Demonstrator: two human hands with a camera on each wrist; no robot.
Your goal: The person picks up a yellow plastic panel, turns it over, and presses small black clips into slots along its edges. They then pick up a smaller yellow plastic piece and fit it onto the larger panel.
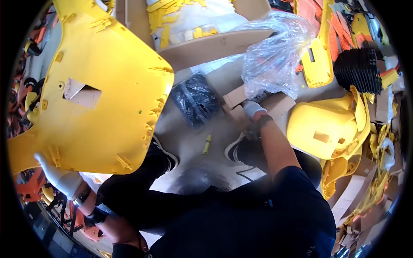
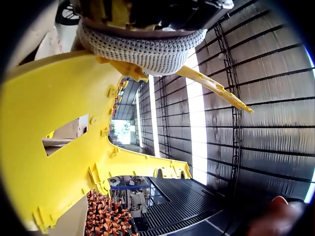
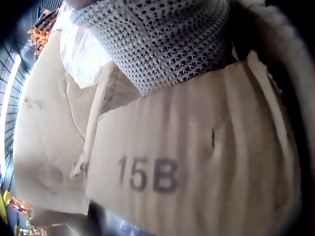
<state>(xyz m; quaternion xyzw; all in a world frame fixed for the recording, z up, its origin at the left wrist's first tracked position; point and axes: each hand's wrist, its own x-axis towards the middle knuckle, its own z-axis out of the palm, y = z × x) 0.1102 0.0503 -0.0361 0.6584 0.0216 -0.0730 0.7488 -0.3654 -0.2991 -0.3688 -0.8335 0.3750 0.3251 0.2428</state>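
Observation:
My left hand (image 1: 62, 176), in a white knit glove, grips a large yellow plastic panel (image 1: 103, 116) at its lower edge and holds it up on the left. A square cutout and small clips along the rim mark the panel. In the left wrist view the glove (image 2: 142, 51) lies right against the panel's edge (image 2: 44, 108). My right hand (image 1: 254, 109), gloved too, reaches into a small open cardboard box (image 1: 275, 105) on the floor. One box flap (image 3: 192, 147), printed "15B", covers the fingers in the right wrist view, so I cannot tell what they hold.
Clear plastic wrap (image 1: 275, 51) hangs over the box. Beside it lies a dark wrapped bundle (image 1: 195, 99). A small yellow-green tool (image 1: 207, 145) rests between the feet. More yellow panels (image 1: 322, 124) stand at right, and a large carton (image 1: 215, 47) of yellow parts is ahead.

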